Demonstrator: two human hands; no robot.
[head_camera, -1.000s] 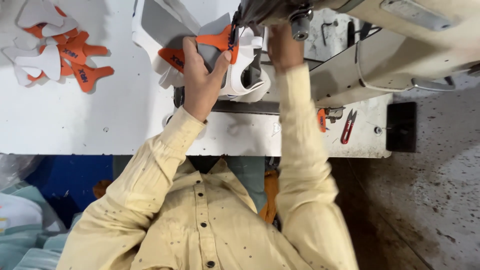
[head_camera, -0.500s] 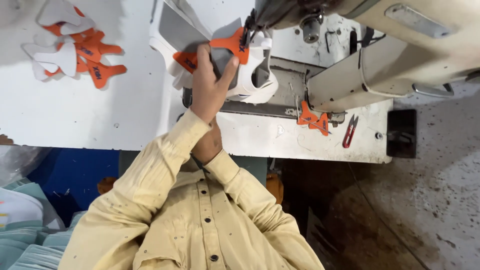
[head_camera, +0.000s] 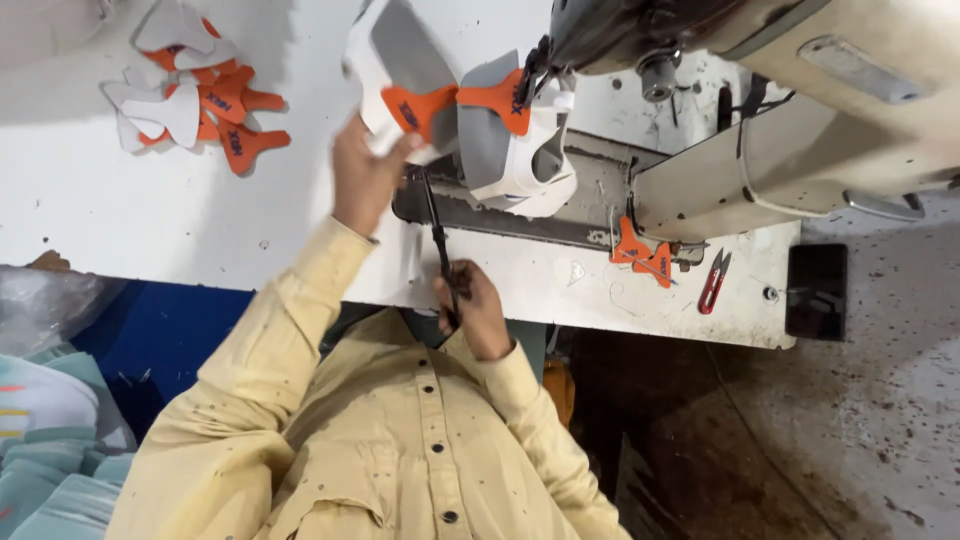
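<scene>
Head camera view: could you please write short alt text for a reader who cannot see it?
Seen from above, a person in a pale yellow shirt holds a white, grey and orange shoe upper piece in the left hand beside a sewing machine, while the right hand holds a thin dark tool pointing up toward it. More cut pieces lie on the white table.

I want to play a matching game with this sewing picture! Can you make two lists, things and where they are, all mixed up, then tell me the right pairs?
Things:
1. left hand
2. right hand
3. red thread snips
4. pile of orange and white cut pieces

Places:
A. lying on the white table by its right end
B. holding the grey, white and orange shoe upper
C. far left of the table
D. gripping a thin dark tool

Pairs: 1-B, 2-D, 3-A, 4-C
</scene>
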